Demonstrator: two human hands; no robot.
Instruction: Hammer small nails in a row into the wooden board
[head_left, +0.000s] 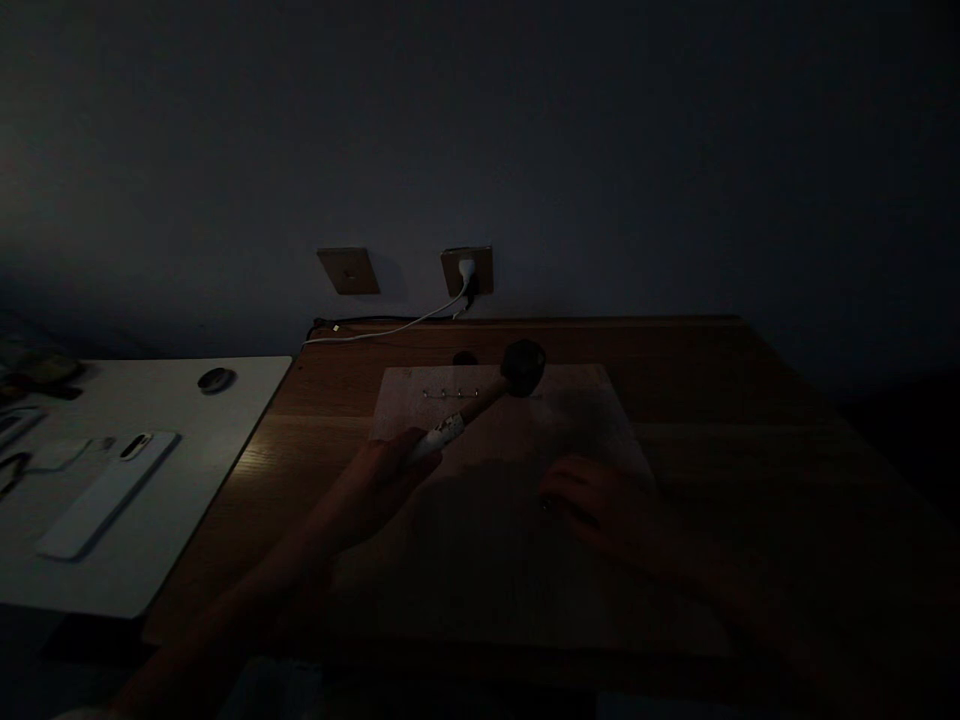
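The scene is very dim. My left hand [390, 470] is closed around the white-wrapped grip of a rubber mallet [484, 400]; its wooden shaft points up and to the right, ending in a round black head. Below and right of that head, my right hand [589, 495] is low over a pale board [465, 520], fingers curled together. A tiny glint shows at its fingertips, too small and dark to name. Several small shiny pieces [451, 394] form a short row near the board's far left edge, left of the mallet head.
The board lies on a wooden table [720, 430] against a wall. A white cable [390, 332] runs along the back to a wall socket [480, 270]. On a white table [187, 480] at left are a pale phone [109, 500] and a small round dark object [215, 380].
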